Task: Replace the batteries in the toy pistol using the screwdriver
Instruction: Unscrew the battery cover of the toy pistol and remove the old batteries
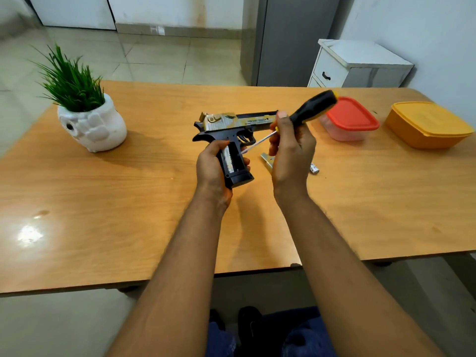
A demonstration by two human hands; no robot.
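Observation:
A black and gold toy pistol (231, 124) is held above the wooden table (128, 202), barrel pointing right. My left hand (210, 166) grips its handle from the left, where the open battery bay shows a silvery battery. My right hand (291, 153) holds a black and yellow screwdriver (313, 106); its thin metal shaft slants down-left, the tip at the grip's front edge. A loose battery (314, 168) and a gold metal piece (266, 158) lie on the table behind my right hand.
A white owl-shaped pot with a green plant (90, 119) stands at the left. A red-lidded tub (350, 119) and a yellow tub (425, 124) sit at the right rear. A white drawer cabinet (358, 65) stands beyond the table.

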